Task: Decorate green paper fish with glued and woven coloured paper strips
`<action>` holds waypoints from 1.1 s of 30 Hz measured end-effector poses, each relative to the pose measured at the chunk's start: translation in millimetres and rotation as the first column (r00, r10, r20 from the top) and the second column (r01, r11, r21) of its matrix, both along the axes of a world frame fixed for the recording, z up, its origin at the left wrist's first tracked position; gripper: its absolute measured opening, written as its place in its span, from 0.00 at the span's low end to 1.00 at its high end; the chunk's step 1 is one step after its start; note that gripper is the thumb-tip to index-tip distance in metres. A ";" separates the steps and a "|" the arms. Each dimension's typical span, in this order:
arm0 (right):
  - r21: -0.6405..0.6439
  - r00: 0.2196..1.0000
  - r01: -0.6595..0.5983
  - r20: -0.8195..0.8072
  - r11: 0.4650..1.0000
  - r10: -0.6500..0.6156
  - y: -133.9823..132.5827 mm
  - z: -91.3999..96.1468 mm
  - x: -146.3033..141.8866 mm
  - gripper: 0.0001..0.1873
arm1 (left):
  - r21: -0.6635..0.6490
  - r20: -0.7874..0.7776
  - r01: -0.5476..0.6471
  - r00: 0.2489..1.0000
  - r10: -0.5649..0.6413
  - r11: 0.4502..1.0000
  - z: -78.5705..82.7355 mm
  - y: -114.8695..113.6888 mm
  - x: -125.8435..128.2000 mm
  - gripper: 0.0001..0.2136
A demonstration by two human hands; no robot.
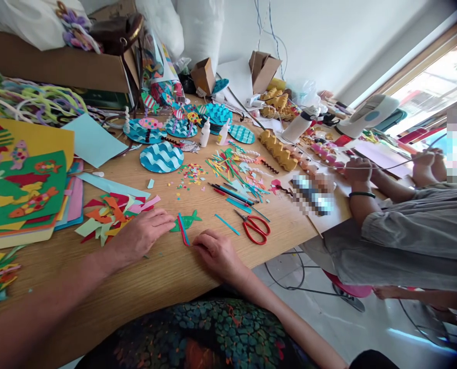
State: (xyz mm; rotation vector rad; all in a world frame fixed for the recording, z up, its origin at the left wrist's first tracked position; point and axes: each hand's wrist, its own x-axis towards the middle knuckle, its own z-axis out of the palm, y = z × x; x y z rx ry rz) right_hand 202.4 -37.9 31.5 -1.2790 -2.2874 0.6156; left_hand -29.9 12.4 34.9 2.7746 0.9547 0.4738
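A small green paper fish (192, 220) lies flat on the table between my hands, its tail to the right. Across its body run a blue and a red paper strip (183, 230), slanting toward me. My left hand (145, 231) rests with fingers stretched out, their tips at the fish's left end. Close to the strips' lower end, my right hand (216, 253) has its fingers curled in a pinch; what they hold, if anything, is hidden. A loose blue strip (227, 224) and red-handled scissors (256, 228) lie to the right.
Paper scraps (115, 212) lie left of my hands, beside stacked coloured sheets (28, 189). Pens (234, 193), glue bottles (204, 133) and a blue wavy paper disc (161, 157) stand or lie farther back. At the right, a co-worker's hands (359, 171) hold a thin stick or wire.
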 end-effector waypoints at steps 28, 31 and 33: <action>0.054 0.997 0.071 -0.011 0.996 -0.071 -3.4 2.2 2.5 0.07 | 0.201 -0.271 0.186 0.954 -0.128 0.962 -3.3 -8.7 10.0 0.18; 0.092 0.993 0.112 -0.057 0.989 -0.107 -3.5 -0.9 2.0 0.08 | 0.227 -0.306 0.214 0.942 -0.139 0.950 -1.1 -9.0 11.2 0.18; 0.115 0.983 0.155 -0.112 0.981 -0.142 -3.9 -1.9 2.0 0.08 | 0.210 -0.326 0.213 0.935 -0.137 0.954 -0.5 -9.1 11.4 0.18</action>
